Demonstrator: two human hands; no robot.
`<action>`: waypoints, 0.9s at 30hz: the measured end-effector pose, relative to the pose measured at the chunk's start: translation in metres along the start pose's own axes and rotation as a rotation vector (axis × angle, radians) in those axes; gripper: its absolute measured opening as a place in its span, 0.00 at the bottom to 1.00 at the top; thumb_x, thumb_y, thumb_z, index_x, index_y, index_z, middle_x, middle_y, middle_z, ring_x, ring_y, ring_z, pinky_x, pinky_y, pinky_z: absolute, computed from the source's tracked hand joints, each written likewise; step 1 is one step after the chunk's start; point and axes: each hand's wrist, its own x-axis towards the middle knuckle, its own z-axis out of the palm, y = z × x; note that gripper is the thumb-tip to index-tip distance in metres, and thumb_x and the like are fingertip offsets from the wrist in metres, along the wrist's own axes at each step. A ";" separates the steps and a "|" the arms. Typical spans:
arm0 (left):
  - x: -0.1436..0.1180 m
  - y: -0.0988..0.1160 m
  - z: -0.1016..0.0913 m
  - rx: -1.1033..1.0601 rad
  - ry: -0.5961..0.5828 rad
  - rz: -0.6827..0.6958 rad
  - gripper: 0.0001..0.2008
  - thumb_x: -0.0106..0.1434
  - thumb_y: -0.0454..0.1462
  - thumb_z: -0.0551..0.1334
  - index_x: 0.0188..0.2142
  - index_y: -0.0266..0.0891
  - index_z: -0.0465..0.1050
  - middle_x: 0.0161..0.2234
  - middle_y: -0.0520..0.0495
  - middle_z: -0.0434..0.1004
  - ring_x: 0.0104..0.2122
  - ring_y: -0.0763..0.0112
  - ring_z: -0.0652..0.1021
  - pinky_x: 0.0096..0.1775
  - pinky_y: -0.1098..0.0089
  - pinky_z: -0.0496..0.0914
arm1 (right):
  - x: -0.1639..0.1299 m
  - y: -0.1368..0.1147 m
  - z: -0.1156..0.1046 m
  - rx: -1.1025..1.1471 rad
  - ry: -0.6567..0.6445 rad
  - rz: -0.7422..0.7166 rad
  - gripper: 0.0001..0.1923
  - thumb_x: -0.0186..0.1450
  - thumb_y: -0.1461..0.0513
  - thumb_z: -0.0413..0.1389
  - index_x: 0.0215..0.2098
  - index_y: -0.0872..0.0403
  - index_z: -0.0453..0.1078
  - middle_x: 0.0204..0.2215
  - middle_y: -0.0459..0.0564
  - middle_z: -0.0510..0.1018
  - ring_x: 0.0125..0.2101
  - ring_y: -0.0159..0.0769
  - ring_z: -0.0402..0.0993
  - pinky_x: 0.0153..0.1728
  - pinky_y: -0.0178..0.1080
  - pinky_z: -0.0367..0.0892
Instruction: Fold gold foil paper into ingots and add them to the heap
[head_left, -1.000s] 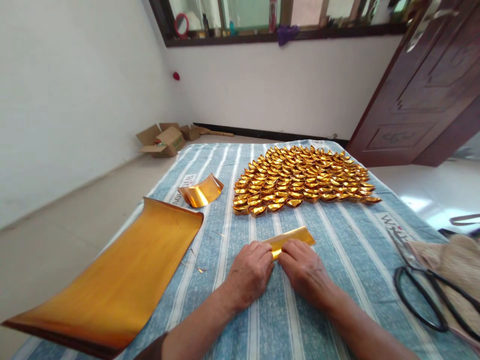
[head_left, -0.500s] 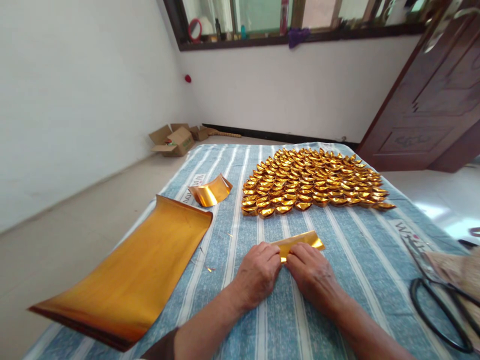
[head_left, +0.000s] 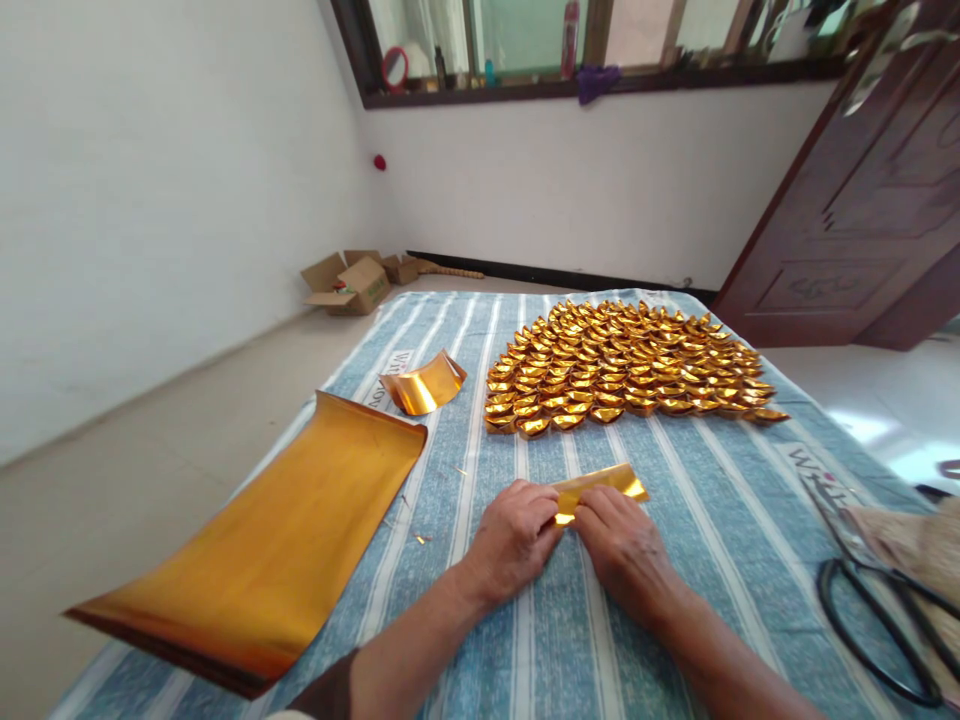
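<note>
A small sheet of gold foil paper (head_left: 600, 483) lies curled on the striped cloth, its near edge gripped by both hands. My left hand (head_left: 517, 530) is closed on its left end, fingers bent over the edge. Just beside it, my right hand (head_left: 619, 540) pinches the middle of the same edge, and the right end sticks out past the fingers. Beyond the hands, many folded gold paper ingots (head_left: 622, 365) sit packed in rows. A large stack of gold foil sheets (head_left: 277, 540) curves along the left side, with a smaller curled piece (head_left: 426, 384) behind it.
Black-handled scissors (head_left: 874, 610) lie at the right edge near a beige cloth (head_left: 911, 545). The striped tablecloth (head_left: 450, 480) holds tiny gold scraps. Cardboard boxes (head_left: 352, 285) stand on the floor by the wall, and a wooden door (head_left: 847, 200) is at the right.
My left hand has shifted very slightly left along the foil sheet's edge. My right hand keeps its pinch, and the view has tilted a little.
</note>
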 end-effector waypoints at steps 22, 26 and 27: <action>0.000 -0.002 0.002 0.163 0.033 0.175 0.10 0.68 0.31 0.52 0.34 0.35 0.72 0.34 0.43 0.77 0.38 0.66 0.77 0.41 0.65 0.73 | 0.001 -0.003 -0.002 -0.076 -0.075 -0.006 0.11 0.69 0.66 0.47 0.33 0.56 0.69 0.29 0.51 0.70 0.32 0.41 0.64 0.33 0.42 0.61; 0.000 -0.004 -0.001 0.117 0.035 0.153 0.07 0.66 0.32 0.56 0.35 0.35 0.72 0.36 0.43 0.77 0.39 0.65 0.77 0.41 0.64 0.73 | 0.001 -0.001 -0.005 -0.031 -0.101 0.003 0.08 0.68 0.66 0.49 0.34 0.56 0.70 0.30 0.51 0.71 0.32 0.40 0.64 0.33 0.41 0.61; 0.000 -0.005 -0.002 0.097 0.040 0.140 0.06 0.66 0.32 0.56 0.36 0.35 0.72 0.37 0.43 0.77 0.39 0.65 0.76 0.41 0.64 0.73 | 0.001 0.000 -0.006 -0.018 -0.106 0.004 0.08 0.68 0.66 0.50 0.33 0.55 0.70 0.30 0.51 0.71 0.32 0.40 0.64 0.33 0.40 0.61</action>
